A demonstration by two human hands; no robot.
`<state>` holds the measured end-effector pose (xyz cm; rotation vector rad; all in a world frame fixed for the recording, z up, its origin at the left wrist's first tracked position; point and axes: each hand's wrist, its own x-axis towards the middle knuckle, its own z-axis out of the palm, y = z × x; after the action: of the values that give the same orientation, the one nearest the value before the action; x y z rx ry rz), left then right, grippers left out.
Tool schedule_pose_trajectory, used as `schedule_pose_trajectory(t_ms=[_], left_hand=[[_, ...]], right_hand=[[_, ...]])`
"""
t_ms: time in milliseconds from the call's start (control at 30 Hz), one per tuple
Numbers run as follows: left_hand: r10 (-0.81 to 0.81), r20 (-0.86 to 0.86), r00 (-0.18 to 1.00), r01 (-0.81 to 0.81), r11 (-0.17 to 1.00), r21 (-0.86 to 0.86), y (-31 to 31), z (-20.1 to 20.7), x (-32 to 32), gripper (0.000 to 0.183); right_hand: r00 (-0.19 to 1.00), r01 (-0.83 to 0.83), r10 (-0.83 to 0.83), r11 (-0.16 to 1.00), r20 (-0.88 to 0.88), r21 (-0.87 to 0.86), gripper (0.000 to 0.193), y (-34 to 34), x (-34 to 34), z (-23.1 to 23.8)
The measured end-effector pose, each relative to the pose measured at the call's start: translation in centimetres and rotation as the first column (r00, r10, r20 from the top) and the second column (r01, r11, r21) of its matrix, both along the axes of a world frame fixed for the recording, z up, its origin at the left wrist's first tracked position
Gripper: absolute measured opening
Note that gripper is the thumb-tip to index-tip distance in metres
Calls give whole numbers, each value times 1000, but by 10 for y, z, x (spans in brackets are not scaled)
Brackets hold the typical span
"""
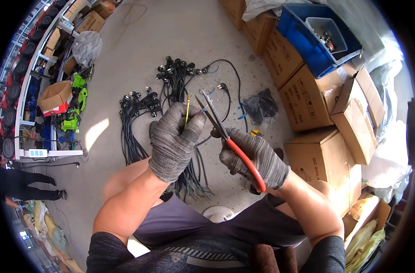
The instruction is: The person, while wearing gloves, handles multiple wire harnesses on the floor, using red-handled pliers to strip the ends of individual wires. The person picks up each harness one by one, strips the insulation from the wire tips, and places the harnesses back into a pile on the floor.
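My left hand, in a grey knit glove, is closed on the end of a power cord. A yellow-green wire with a metal ring terminal at its tip stands up out of the grip. Beside the thumb shows a short bit of blue wire. My right hand, gloved the same way, is closed around a pair of scissors with red handles. Its blades are spread and reach up close to the blue wire; whether they touch it I cannot tell. Most of the held cord is hidden by my left hand.
Bundles of black power cords with plugs lie on the floor beyond my hands. A black plastic bag is to their right. Cardboard boxes and a blue crate line the right side. At left stands a shelf; a person is nearby.
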<state>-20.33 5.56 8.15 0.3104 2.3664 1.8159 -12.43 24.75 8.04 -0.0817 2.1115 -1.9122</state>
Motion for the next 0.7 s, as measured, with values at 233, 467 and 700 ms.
schedule_pose_trajectory(t_ms=[233,467,700], left_hand=[[-81,-18,997,82,996,40,5,2,3,7],[-121,-14,993,121,993,1,6,4,3,7],[-120,29,992,120,993,-4,8,0,3,8]], right_hand=[[982,67,-46,992,-186,107,46,-4,2,-12],[982,62,-17,969,-186,239,40,-2,2,0],[995,87,-92,991,49,101,34,-9,9,4]])
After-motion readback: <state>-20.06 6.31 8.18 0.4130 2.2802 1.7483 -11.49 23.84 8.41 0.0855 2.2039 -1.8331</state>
